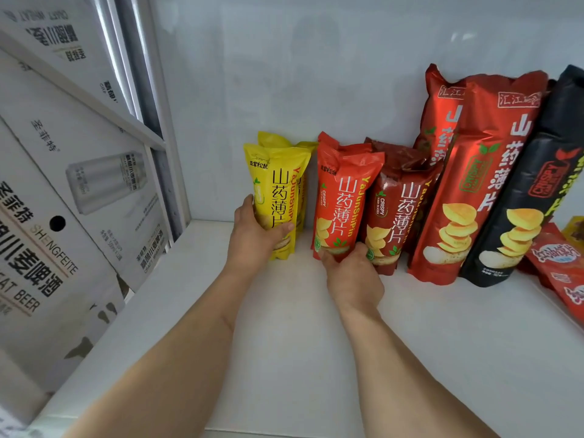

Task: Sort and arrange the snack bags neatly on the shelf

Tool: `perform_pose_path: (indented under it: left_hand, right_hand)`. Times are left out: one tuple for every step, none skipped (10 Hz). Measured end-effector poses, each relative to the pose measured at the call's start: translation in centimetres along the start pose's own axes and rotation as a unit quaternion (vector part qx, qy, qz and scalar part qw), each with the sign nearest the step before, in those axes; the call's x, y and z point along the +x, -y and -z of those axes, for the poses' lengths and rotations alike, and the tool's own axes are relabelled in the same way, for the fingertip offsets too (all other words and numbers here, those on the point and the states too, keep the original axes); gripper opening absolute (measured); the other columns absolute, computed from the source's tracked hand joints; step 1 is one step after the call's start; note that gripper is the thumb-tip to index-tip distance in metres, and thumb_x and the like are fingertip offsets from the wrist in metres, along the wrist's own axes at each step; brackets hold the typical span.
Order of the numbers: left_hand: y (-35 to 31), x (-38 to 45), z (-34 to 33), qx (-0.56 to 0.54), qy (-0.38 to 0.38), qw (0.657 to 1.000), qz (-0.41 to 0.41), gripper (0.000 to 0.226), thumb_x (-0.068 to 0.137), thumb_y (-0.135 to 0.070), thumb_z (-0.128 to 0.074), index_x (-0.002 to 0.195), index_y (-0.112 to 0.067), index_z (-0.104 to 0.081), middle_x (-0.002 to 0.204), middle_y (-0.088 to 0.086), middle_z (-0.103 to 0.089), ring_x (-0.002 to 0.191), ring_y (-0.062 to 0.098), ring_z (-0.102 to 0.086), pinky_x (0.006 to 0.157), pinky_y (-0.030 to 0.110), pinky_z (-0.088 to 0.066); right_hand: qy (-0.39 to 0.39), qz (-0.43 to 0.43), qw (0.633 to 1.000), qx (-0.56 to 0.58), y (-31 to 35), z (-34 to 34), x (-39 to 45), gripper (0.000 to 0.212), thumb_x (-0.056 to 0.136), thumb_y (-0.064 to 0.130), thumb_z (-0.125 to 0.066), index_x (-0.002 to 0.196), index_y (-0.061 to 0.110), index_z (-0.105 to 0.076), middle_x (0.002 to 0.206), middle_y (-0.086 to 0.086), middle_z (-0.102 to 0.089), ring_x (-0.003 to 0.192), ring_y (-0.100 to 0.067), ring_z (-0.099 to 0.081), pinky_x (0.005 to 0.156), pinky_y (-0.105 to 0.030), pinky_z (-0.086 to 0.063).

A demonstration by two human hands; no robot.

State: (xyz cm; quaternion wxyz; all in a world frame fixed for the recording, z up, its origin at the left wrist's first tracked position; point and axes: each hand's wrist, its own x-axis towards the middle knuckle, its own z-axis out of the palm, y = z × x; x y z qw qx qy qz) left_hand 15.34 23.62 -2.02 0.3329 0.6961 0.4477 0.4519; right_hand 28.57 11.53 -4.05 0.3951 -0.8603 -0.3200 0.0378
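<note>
A row of snack bags stands upright against the back wall of a white shelf (284,327). My left hand (252,238) grips the lower part of a small yellow bag (278,184), with a second yellow bag just behind it. My right hand (350,273) holds the bottom of a small orange-red bag (344,197). To its right stand a small dark red bag (401,210), two tall red bags (474,184) and a tall black bag (537,191).
Flat red packets (559,273) lie at the shelf's right edge, with a yellow packet behind them. White beer cartons (63,184) fill the neighbouring shelf on the left, beyond a metal upright (167,172).
</note>
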Motion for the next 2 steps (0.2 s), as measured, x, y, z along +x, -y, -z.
perform_pose_path:
  left_hand:
    - [0.0, -1.1, 0.1, 0.012, 0.021, 0.999, 0.026, 0.099, 0.054, -0.063, -0.082, 0.136, -0.023, -0.043, 0.134, 0.002, -0.054, 0.122, 0.023, -0.056, 0.098, 0.05, -0.053]
    - [-0.8, -3.0, 0.4, 0.058, 0.005, 0.997, 0.046, 0.101, 0.072, -0.046, -0.085, 0.149, -0.009, -0.031, 0.149, 0.013, -0.039, 0.138, 0.03, -0.041, 0.109, 0.045, -0.042]
  right_hand:
    - [0.005, 0.014, 1.0, 0.013, -0.5, 0.6, -0.6, 0.059, 0.088, 0.056, -0.061, 0.125, 0.014, -0.042, 0.121, -0.007, -0.066, 0.11, -0.032, -0.062, 0.076, -0.035, -0.041]
    - [0.011, 0.048, 0.999, -0.005, -1.1, 1.5, -1.7, 0.049, 0.092, 0.051, -0.059, 0.124, 0.017, -0.045, 0.121, -0.003, -0.066, 0.11, -0.028, -0.063, 0.077, -0.034, -0.043]
